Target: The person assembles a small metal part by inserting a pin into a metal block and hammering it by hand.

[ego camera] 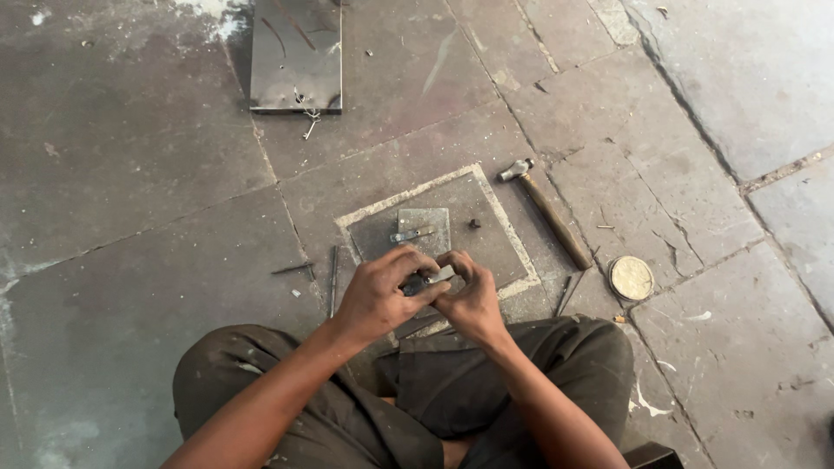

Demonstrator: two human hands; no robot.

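While the person sits cross-legged on the floor, the left hand (pixel 375 295) and the right hand (pixel 473 300) meet just above the lap, both pinched together on a small flat strip of bright grey metal (pixel 434 278), fingertips at either end as if to steady it close to the eyes. Just beyond the knuckles lies a square grey steel block (pixel 432 224), set in a square recess of the stone floor (pixel 130 174), and a short metal piece (pixel 412 234) rests across the block's near edge. A wooden-handled hammer (pixel 547 213) lies by the recess's right corner, within easy reach. Near its handle end sits a round, pale, dusty tin lid (pixel 632 278). Thin dark rods (pixel 333 278) lie along the recess's left edge. Farther off, a scratched dark steel plate (pixel 296 54) lies flat.
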